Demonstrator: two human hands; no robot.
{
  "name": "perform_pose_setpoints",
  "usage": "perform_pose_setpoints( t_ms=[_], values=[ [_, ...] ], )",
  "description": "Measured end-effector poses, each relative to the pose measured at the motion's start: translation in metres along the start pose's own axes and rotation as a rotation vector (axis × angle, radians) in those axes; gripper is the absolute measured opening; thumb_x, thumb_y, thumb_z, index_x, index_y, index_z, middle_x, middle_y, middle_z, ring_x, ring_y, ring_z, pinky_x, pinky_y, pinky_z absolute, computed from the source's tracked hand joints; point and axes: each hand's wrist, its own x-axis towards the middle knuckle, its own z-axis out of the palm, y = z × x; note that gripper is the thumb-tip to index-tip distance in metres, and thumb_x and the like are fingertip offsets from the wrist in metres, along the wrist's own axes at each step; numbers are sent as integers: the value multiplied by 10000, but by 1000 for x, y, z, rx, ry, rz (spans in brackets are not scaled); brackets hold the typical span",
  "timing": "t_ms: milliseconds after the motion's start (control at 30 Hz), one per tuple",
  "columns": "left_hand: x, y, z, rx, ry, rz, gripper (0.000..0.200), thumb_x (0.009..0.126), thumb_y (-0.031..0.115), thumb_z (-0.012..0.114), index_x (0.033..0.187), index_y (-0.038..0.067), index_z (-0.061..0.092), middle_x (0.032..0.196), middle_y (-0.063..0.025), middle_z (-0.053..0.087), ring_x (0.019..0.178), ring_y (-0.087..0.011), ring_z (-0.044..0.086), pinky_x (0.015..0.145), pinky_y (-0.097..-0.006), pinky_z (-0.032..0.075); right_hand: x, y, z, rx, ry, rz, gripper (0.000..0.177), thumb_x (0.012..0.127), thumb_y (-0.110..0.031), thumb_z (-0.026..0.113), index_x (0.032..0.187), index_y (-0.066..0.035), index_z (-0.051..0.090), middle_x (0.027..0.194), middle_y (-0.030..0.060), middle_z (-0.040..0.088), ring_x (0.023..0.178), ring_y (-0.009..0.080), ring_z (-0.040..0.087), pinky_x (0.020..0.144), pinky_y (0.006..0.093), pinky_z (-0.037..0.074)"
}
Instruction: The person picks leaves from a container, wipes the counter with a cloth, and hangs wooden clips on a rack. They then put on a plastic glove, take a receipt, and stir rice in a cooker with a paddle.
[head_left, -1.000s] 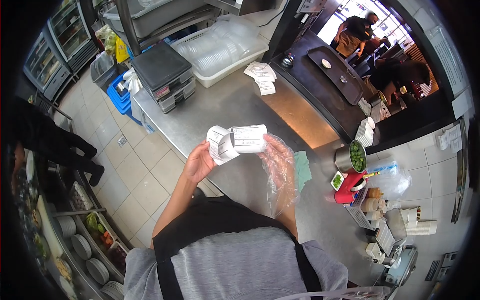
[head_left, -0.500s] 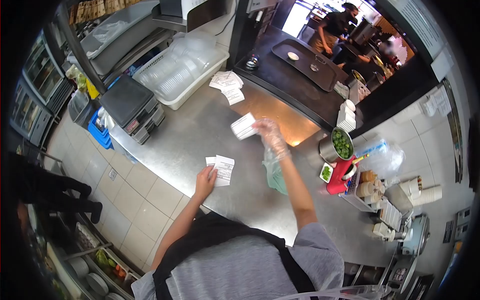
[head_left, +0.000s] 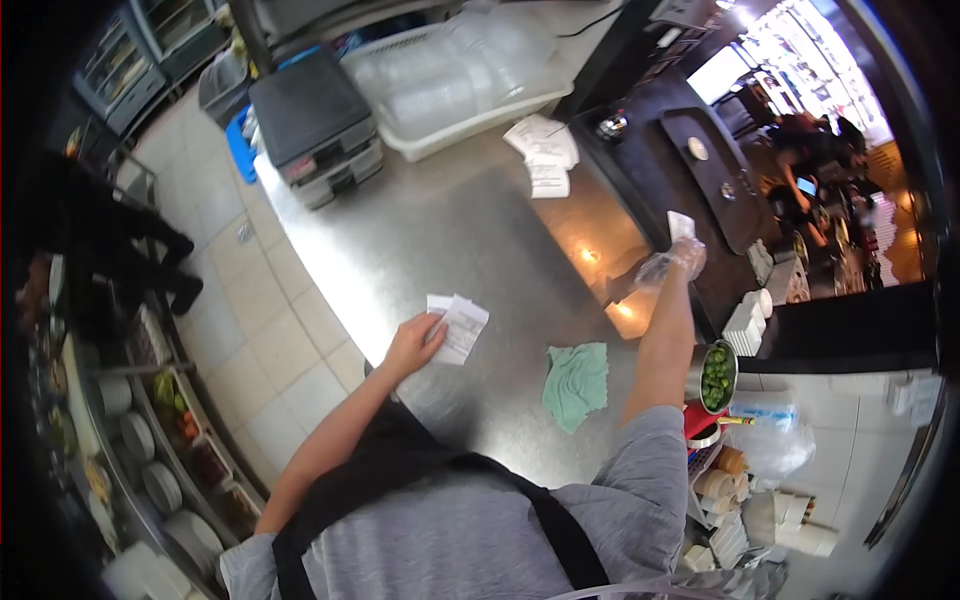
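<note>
My left hand (head_left: 411,345), bare, grips a couple of white printed paper slips (head_left: 462,330) above the steel counter (head_left: 440,220). A clear plastic glove covers my right hand (head_left: 686,260), stretched out over the edge of the dark pass-through shelf (head_left: 640,165). Between its fingers is another white paper slip (head_left: 680,226). A crumpled green cloth (head_left: 576,385) lies on the counter between my arms. More printed slips (head_left: 546,155) lie overlapping near the back of the counter, left of my right hand.
A white basket (head_left: 480,122) of clear plastic containers stands at the back beside a black-topped device (head_left: 310,105). On the shelf sits a dark tray (head_left: 710,180). A metal pot (head_left: 712,376) of green pieces stands right. People (head_left: 815,165) are beyond the opening; dark-clothed legs (head_left: 150,245) show left.
My right hand has moved forward and right with its slip, from over the counter to the pass-through. The green cloth is fully uncovered. My left hand keeps its slips; the view has turned.
</note>
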Motion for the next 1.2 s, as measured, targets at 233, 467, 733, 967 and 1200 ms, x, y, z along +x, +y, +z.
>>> perform_pose_setpoints(
  t_ms=[233,467,733,967,1200],
  values=[
    [2,8,-3,-97,18,-93,170,858,138,529,956,9,582,752,-176,588,649,-313,588,576,-367,454,-9,-38,-24,1053,-185,39,606,786,-149,613,1316,-3,357,1096,179,562,931,225,610,777,333,497],
    [1,-5,-1,-158,-5,-47,195,873,183,529,966,26,598,758,-170,601,623,-291,586,568,-354,447,-250,-103,-178,1258,-992,-334,350,828,-150,634,1139,-4,568,1075,134,600,1002,197,578,900,320,460],
    [-30,-26,-68,-645,-101,-223,210,868,205,599,891,2,647,756,-29,639,669,-93,558,610,-256,447,-376,-189,-169,912,-1779,-982,280,760,-113,690,1013,-12,627,946,57,612,873,157,571,818,305,464],
    [-114,-72,-262,-646,49,-338,193,872,201,605,848,23,673,726,3,628,695,-41,547,618,-218,439,-531,-301,-206,956,-1560,-1708,305,745,-247,720,906,-7,624,795,17,590,793,124,549,765,290,446],
    [-240,-97,-461,-718,631,-290,768,948,533,124,1065,-41,620,1012,-158,643,903,-225,635,762,-294,506,-696,-419,-199,1207,-1582,-871,174,790,-176,694,878,-67,590,774,-11,614,700,99,575,628,264,494]
  ],
)
